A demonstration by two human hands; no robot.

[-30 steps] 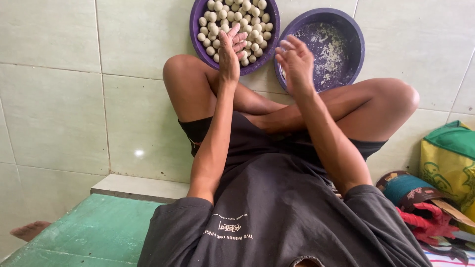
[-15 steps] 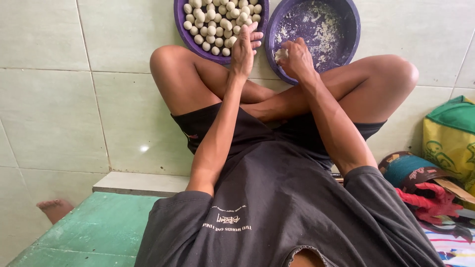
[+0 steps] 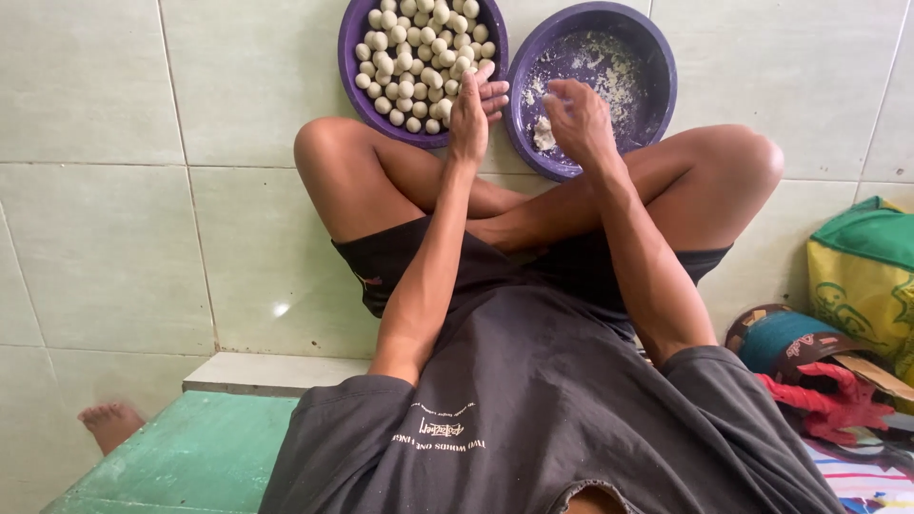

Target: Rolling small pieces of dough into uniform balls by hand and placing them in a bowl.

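Observation:
I sit cross-legged on a pale green tiled floor with two purple bowls in front of my knees. The left bowl [image 3: 354, 90] is full of several small pale dough balls [image 3: 414, 57]. The right bowl [image 3: 657, 86] holds floury crumbs and a small lump of dough [image 3: 543, 136]. My left hand [image 3: 471, 109] lies flat with its fingers stretched over the near rim of the ball bowl, touching the balls. My right hand [image 3: 576, 114] hovers over the near side of the right bowl, back up and fingers curled, so what it holds is hidden.
A bare foot of another person [image 3: 109, 424] shows at the lower left beside a green raised slab [image 3: 190, 457]. At the right stand a yellow-green bag [image 3: 862, 276], a round blue-topped tin [image 3: 790, 338] and red cloth [image 3: 828, 400].
My hands, close together before, have parted: the left one went to the ball bowl, the right one into the crumb bowl. The foot at the lower left has come into view.

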